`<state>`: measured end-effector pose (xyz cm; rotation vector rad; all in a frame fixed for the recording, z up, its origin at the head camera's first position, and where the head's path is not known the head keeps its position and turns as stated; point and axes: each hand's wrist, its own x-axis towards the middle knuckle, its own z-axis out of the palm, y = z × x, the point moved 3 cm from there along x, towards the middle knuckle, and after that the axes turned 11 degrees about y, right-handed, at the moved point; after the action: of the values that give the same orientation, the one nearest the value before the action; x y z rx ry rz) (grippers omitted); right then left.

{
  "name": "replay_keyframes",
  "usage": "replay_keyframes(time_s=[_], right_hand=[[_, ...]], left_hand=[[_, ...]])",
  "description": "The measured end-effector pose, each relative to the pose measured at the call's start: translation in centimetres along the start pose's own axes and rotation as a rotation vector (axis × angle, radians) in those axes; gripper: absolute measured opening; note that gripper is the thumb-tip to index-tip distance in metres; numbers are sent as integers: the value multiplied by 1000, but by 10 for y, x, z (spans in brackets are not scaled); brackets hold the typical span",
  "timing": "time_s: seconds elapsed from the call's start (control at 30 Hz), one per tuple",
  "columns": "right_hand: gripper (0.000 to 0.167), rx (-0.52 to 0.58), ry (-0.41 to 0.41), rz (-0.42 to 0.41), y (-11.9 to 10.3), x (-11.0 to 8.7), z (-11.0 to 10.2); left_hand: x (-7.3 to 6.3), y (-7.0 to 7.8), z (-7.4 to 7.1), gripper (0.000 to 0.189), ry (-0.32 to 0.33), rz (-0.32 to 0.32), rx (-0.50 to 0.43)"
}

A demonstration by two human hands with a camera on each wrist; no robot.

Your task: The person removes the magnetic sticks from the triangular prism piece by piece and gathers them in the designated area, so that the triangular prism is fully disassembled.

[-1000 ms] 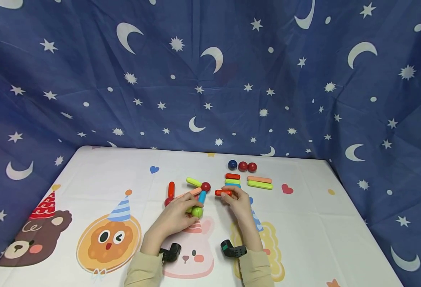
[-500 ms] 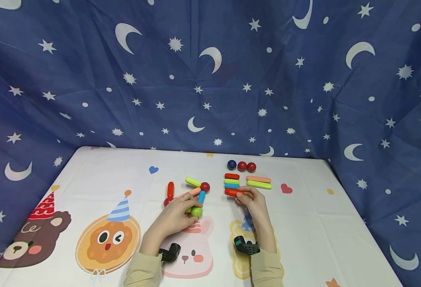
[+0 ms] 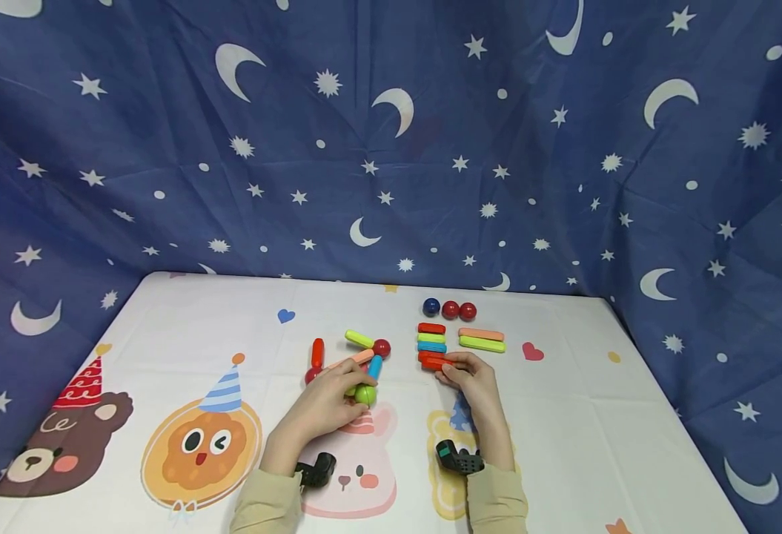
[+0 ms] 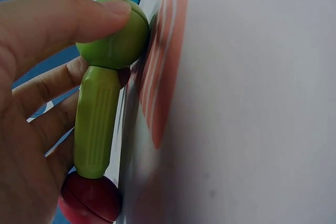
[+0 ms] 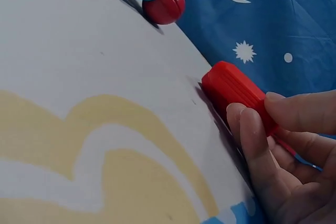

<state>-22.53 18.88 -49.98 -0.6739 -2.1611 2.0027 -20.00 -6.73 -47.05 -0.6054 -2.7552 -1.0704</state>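
My left hand (image 3: pixel 324 398) holds a green ball (image 3: pixel 365 394) with thumb and fingers. In the left wrist view a green rod (image 4: pixel 96 124) joins that ball to a red ball (image 4: pixel 92 200) by the palm. My right hand (image 3: pixel 474 380) pinches a short red rod (image 5: pixel 231 90) between thumb and fingers, close over the table. Just behind it lies another red rod (image 3: pixel 425 356), at the near end of a row with a blue rod (image 3: pixel 431 347), a light green rod (image 3: pixel 431 338) and a red rod (image 3: pixel 431 328).
Beyond the left hand are joined rods and balls, including a blue rod (image 3: pixel 374 367), a red ball (image 3: pixel 382 348) and an upright-lying red rod (image 3: pixel 318 352). Right of the row lie longer orange (image 3: pixel 481 334) and green (image 3: pixel 482 344) rods. A blue ball (image 3: pixel 431 306) and two red balls stand behind.
My right hand has moved right with red rod in its fingers to the near end of the row, then slightly nearer; two red rods now show there. My left hand stays put.
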Motion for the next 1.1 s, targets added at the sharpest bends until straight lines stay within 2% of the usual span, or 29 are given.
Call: replay_keyframes(time_s=[0.2, 0.43, 0.77, 1.1], right_hand=[[25, 9, 26, 5, -2, -1, 2], [24, -58, 60, 14, -2, -2, 5], [26, -171, 114, -54, -2, -2, 8], [22, -201, 135, -38, -1, -1, 8]], left_hand=[[0, 0, 1, 33, 1, 0, -1], [0, 0, 1, 33, 7, 5, 5], [0, 1, 0, 33, 1, -10, -4], [0, 0, 0, 33, 3, -1, -3]])
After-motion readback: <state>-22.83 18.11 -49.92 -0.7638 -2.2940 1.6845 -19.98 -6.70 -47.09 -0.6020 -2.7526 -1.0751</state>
